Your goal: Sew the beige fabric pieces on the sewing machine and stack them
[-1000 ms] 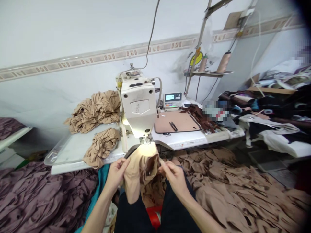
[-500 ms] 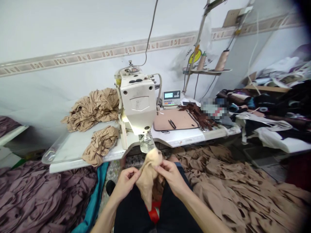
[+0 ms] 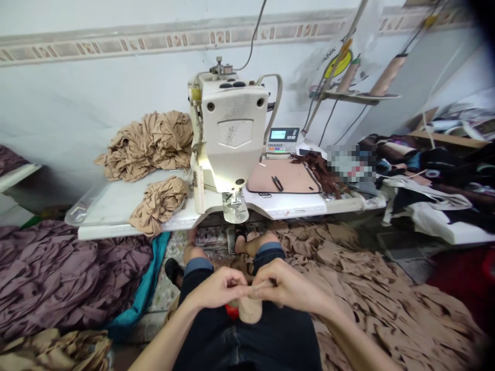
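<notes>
Over my lap, a small piece of tan fabric (image 3: pixel 250 310) hangs from my fingers. My left hand (image 3: pixel 221 288) pinches its upper edge from the left. Close beside it, my right hand (image 3: pixel 284 284) pinches the same edge, so the fingertips nearly meet. Some of the cloth is hidden behind my right fingers. Ahead of my hands stands a white sewing machine (image 3: pixel 234 129) with its lamp lit over the needle area. The metal sewing arm plate (image 3: pixel 235 210) under the needle carries no cloth.
Tan fabric heaps (image 3: pixel 150 144) sit on the table left of the machine. Thread snips (image 3: pixel 277 183) lie on a pinkish mat (image 3: pixel 255 178) at right. Purple cloth (image 3: pixel 69 278) fills the lower left, and more tan cloth (image 3: pixel 386 293) spreads at lower right. Thread cones (image 3: pixel 389 74) stand above.
Both hands have come back from the machine toward my lap with the tan fabric and drawn closer together. The cloth is now gathered smaller, and my view has tipped downward.
</notes>
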### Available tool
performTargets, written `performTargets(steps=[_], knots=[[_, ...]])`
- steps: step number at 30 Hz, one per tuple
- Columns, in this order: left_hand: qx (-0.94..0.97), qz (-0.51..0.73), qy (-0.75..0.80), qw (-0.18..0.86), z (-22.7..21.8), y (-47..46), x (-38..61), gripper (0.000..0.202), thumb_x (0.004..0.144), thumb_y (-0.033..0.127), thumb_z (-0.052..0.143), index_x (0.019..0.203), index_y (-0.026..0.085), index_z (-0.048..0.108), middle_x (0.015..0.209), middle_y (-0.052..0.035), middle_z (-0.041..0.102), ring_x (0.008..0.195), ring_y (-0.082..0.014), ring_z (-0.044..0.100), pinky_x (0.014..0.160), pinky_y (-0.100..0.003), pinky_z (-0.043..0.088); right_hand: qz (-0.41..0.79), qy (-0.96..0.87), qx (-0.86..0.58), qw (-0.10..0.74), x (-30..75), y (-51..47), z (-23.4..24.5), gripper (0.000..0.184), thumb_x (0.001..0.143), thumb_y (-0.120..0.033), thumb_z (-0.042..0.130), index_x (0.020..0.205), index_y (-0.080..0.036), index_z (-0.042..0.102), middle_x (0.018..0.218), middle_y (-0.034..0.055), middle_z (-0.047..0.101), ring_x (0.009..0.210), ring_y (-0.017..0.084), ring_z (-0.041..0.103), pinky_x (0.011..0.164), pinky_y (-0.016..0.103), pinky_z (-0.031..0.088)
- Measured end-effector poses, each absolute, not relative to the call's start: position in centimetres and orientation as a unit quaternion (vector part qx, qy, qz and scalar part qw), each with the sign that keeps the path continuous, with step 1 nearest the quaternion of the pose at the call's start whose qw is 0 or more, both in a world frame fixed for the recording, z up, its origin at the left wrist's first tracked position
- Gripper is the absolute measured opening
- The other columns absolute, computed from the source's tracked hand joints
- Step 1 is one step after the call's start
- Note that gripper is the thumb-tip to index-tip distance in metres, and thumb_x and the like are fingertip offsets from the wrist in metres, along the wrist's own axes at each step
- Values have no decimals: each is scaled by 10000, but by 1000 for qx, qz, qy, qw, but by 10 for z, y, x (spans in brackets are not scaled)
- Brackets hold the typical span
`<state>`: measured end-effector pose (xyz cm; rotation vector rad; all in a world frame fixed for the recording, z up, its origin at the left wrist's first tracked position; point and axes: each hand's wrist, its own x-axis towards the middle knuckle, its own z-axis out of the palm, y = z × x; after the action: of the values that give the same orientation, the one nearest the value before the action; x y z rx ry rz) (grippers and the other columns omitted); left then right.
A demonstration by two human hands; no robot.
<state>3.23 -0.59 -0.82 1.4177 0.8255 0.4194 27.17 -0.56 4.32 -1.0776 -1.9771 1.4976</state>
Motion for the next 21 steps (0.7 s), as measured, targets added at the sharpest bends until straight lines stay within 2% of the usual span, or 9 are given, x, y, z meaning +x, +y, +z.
performTargets(steps=[3,5,7,10,13,16,21], knots=[[611,241,405,636,-7,-8,19,488,931,607,723,836,129,720,693,6,558,638,-115,450,586,-226,350,556,-691,-408,217,279,-3,42,333,939,-430,732,767,-155,812,659,23,693,589,150,567,553,246,385],[605,274,424,616,-2,-7,11,455,936,583,734,900,130,747,726,2,562,664,-119,466,601,-227,359,560,-660,-424,266,279,0,35,363,921,-484,746,782,-154,811,686,31,704,614,158,583,563,246,408],[597,302,429,607,4,-5,6,416,947,542,744,1071,145,765,728,26,522,635,-107,449,578,-218,343,563,-624,-442,315,274,3,27,402,909,-533,746,786,-155,806,685,33,702,599,157,585,552,248,425],[594,337,427,593,10,-1,3,471,962,501,743,1307,181,735,741,44,494,581,-89,423,545,-211,331,552,-585,-466,368,264,8,20,443,882,-585,755,769,-158,792,688,48,713,569,162,592,507,251,432],[649,359,432,513,13,5,-1,379,1014,469,679,1223,183,811,800,-12,581,658,-123,524,589,-231,391,534,-578,-473,396,255,10,25,427,879,-575,759,774,-163,799,683,54,730,559,174,615,497,259,449],[732,364,433,380,18,10,-3,326,1070,393,603,1129,187,848,829,-54,647,771,-170,609,672,-260,444,453,-623,-469,433,251,6,38,350,930,-482,733,784,-175,814,711,54,758,627,194,665,588,279,497],[777,395,408,272,34,15,2,320,1112,307,503,1102,175,794,851,-55,643,776,-173,609,705,-268,465,282,-696,-447,486,249,3,61,257,989,-330,694,817,-192,826,707,36,738,635,176,642,640,288,475]])
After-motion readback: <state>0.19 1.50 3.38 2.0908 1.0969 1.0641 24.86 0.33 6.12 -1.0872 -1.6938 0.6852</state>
